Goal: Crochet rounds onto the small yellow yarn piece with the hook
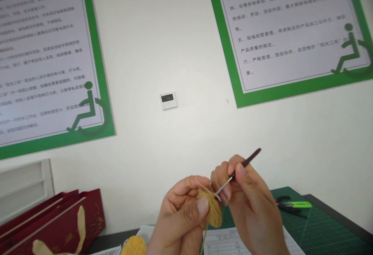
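Note:
My left hand (pixel 182 216) pinches a small yellow crocheted piece (pixel 213 210) between thumb and fingers, with yellow yarn looped over the index finger. My right hand (pixel 247 200) grips a crochet hook (pixel 237 171) with a dark handle and a metal tip that meets the top edge of the piece. Both hands are raised in front of the wall. A yellow yarn ball (pixel 134 245) lies at the bottom edge, left of my left hand, and a strand runs down from the piece.
A green cutting mat (pixel 320 228) covers the dark table at right, with pliers (pixel 287 205) and a neon green lighter (pixel 300 204) on it. Printed paper (pixel 224 243) lies under my hands. Red gift bags (pixel 58 224) stand at left. Two green-framed posters and a thermostat (pixel 168 100) hang on the wall.

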Tool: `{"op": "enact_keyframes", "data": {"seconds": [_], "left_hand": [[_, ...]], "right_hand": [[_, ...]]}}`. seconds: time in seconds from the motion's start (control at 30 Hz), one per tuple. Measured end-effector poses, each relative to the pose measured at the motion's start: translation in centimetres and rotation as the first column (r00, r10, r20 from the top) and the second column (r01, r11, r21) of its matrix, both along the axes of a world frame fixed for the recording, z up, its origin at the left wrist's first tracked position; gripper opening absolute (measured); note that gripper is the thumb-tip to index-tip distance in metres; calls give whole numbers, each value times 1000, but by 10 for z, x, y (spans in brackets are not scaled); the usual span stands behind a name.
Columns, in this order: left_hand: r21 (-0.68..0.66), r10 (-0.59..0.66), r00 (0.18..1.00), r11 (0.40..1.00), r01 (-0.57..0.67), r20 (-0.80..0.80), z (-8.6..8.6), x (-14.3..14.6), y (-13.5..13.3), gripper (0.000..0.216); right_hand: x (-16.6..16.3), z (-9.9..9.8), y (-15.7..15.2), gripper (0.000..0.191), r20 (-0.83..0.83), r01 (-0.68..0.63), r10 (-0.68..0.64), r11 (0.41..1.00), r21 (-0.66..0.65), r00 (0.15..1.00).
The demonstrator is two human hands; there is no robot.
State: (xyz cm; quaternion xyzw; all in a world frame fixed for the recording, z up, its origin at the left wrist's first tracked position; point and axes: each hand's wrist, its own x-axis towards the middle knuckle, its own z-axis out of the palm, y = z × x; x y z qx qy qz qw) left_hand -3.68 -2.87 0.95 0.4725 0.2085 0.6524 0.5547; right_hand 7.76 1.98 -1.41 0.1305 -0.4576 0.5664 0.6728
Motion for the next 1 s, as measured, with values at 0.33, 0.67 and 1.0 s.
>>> {"op": "enact_keyframes", "data": {"seconds": [0.33, 0.67, 1.0], "left_hand": [[103, 323, 946, 941, -322, 15, -2, 10, 1, 23], [195, 366, 929, 908, -370, 57, -2, 11, 2, 48], [217, 426, 902, 876, -431, 72, -1, 15, 2, 46]], "right_hand": [[-11, -2, 1, 17, 103, 394, -399, 917, 65, 911], [-9, -9, 10, 16, 52, 406, -409, 912, 48, 911], [5, 0, 2, 15, 12, 633, -650, 744, 213, 760]]}}
